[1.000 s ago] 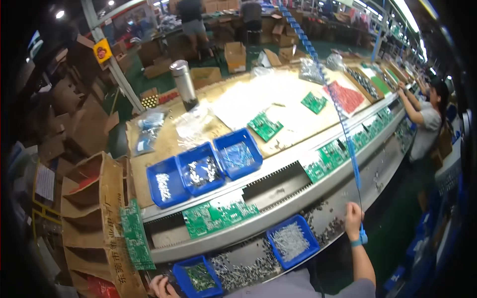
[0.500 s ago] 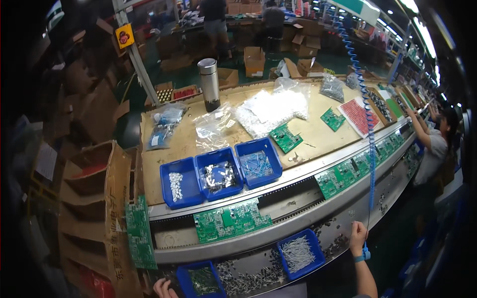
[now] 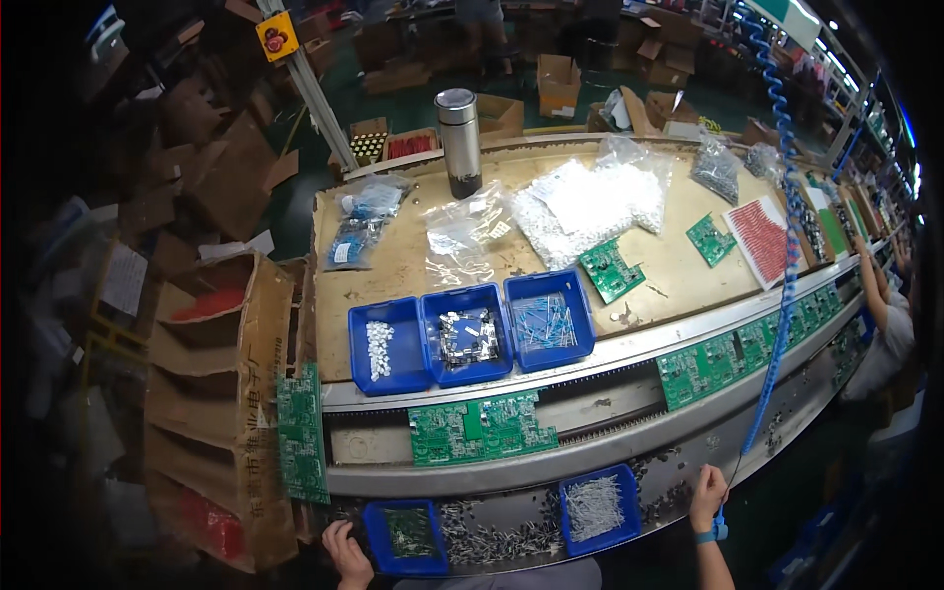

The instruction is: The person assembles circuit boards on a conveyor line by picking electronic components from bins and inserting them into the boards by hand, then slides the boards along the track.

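Note:
My left hand [image 3: 347,554] is at the near edge, beside a blue bin [image 3: 374,531] of thin green-looking parts. Its fingers are bent and slightly apart, with nothing seen in them. Further right, my right hand [image 3: 707,499] is raised over the near edge of the metal ledge with fingers curled closed; whatever they may hold is hidden. A blue wrist strap [image 3: 710,534] with a cord circles that wrist. Between my hands, another blue bin [image 3: 631,531] holds pale, thin-leaded parts, and loose leaded components [image 3: 497,531] lie scattered. Behind them, a green circuit board [image 3: 482,430] sits in the rail.
Three blue bins [image 3: 359,339] stand behind the rail with white, metallic and blue parts. A steel flask [image 3: 459,147], bags of white parts [image 3: 590,202] and loose boards [image 3: 612,270] lie beyond. A cardboard rack [image 3: 261,393] is left; a blue coiled cord [image 3: 782,147] hangs right, near a co-worker [image 3: 880,334].
The view has shifted, so most of the scene sits further right. My left hand shows more fully beside the bin of green-looking parts. My right hand remains closed near the ledge.

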Demonstrator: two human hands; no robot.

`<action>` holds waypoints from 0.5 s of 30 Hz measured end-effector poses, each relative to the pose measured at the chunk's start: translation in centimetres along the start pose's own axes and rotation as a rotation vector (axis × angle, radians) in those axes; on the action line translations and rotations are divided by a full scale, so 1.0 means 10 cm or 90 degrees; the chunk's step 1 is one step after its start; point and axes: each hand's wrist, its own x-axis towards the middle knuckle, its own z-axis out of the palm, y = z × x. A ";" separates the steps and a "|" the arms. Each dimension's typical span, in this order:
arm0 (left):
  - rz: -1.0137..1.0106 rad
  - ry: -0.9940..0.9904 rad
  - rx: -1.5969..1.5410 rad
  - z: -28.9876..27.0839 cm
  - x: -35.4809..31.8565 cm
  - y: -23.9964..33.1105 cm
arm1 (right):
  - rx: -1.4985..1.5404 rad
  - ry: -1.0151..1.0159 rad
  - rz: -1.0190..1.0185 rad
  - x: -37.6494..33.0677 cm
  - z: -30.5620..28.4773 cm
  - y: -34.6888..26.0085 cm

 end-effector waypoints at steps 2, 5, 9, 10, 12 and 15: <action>-0.028 -0.015 0.001 -0.02 -0.02 0.01 | -0.009 -0.010 0.011 0.02 0.03 0.00; 0.038 0.007 0.026 -0.05 -0.07 -0.03 | -0.054 0.011 -0.008 0.00 0.08 -0.01; 0.038 0.006 0.027 -0.02 -0.06 -0.01 | -0.047 0.002 0.001 0.03 0.07 -0.04; 0.025 0.003 0.031 -0.05 -0.06 0.03 | -0.059 -0.008 0.012 0.03 0.04 -0.01; 0.008 0.012 0.030 -0.05 -0.02 0.10 | -0.077 -0.026 0.020 0.03 0.00 0.03; -0.011 -0.002 0.030 -0.04 0.04 0.08 | -0.133 -0.022 -0.008 0.06 0.01 -0.04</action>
